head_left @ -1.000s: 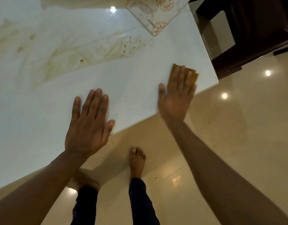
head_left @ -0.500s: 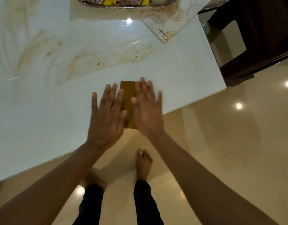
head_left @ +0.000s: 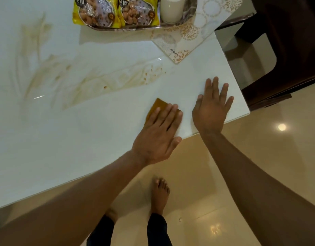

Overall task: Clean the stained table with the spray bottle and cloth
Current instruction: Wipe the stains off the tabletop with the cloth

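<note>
The white glossy table (head_left: 73, 142) carries brown smeared stains (head_left: 92, 82) across its middle and left. A mustard-brown cloth (head_left: 157, 105) lies near the table's front right edge. My left hand (head_left: 158, 137) presses flat on the cloth and covers most of it, so only its far corner shows. Just to the right, my right hand (head_left: 210, 110) rests flat on the bare table with its fingers spread, holding nothing. No spray bottle is in view.
At the back stands a tray (head_left: 128, 29) with two yellow snack packets (head_left: 94, 13) and a white glass (head_left: 171, 9), beside a patterned mat (head_left: 188, 36). A dark wooden chair (head_left: 286, 50) is off the table's right end. My bare foot (head_left: 159, 194) is on the tiled floor.
The cloth slid left along the front edge under my right hand, then passed to my left hand. My right hand moved back right, onto bare table. The view tilted up to show the tray.
</note>
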